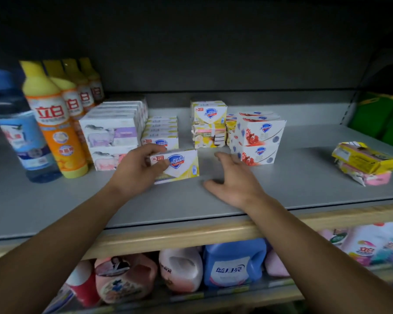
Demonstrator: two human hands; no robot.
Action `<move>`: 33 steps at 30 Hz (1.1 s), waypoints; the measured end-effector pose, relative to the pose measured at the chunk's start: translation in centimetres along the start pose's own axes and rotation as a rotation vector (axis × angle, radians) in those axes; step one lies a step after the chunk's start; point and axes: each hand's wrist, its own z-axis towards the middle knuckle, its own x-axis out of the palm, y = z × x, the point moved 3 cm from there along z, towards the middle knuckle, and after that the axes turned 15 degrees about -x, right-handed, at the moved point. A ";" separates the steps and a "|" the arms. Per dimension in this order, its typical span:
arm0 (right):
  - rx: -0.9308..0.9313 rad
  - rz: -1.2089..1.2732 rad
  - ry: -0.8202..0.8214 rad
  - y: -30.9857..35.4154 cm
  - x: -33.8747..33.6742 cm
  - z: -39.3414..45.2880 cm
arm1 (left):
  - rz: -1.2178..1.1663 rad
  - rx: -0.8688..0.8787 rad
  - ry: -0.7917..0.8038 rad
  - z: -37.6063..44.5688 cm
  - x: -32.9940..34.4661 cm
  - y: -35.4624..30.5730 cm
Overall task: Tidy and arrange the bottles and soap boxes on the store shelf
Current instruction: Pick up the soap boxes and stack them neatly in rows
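L hand point(138, 169) fingers pinch white-yellow cardboard soap box point(179, 165) by its left end, long axis left-right; R hand point(233, 177) spread wide, empty, just right of it.

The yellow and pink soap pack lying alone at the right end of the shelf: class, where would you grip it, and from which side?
Probably across the narrow width of the soap pack, coming from above and in front with the free right hand. It lies flat and skewed on the shelf, with open space around it, so both long sides look reachable.
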 end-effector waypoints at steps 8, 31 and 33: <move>-0.315 0.354 -0.071 7.6 2.6 3.6 | -0.519 -0.201 0.176 -0.9 -3.4 3.1; 0.099 0.747 -0.252 5.8 3.8 4.0 | -0.679 -0.253 0.297 -0.6 -4.1 3.8; 0.019 0.825 -0.258 6.0 3.5 3.8 | -0.746 -0.284 0.286 -0.5 -4.1 3.9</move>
